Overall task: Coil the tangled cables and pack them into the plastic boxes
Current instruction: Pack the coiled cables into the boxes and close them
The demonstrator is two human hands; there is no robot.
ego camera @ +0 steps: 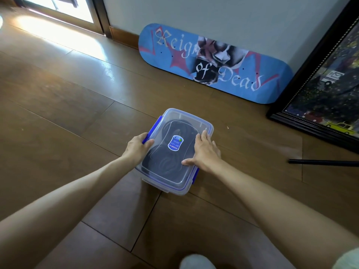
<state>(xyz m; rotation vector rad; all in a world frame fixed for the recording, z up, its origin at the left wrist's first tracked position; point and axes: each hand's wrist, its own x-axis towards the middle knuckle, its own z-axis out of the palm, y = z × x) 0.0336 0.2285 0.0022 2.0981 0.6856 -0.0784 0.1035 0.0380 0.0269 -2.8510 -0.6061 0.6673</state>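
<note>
My left hand [138,147] grips the left edge of the plastic box [167,188] at a blue latch [153,127], thumb on top and fingers over the side. My right hand [206,150] lies flat on the lid [171,167], pressing down and holding nothing. The box sits on the wooden floor [77,113] just before me, with the coiled black cables [155,158] visible inside. I judge this to be the closing step: next, each latch needs snapping down while the lid stays seated. There is open floor to the left. A skateboard deck [213,63], a framed picture [320,84] and a black rod [322,163] bound the far side and the right.

Skateboard [215,63]: "Reign of Dead" (lid sticker [175,143] illegible)
</note>
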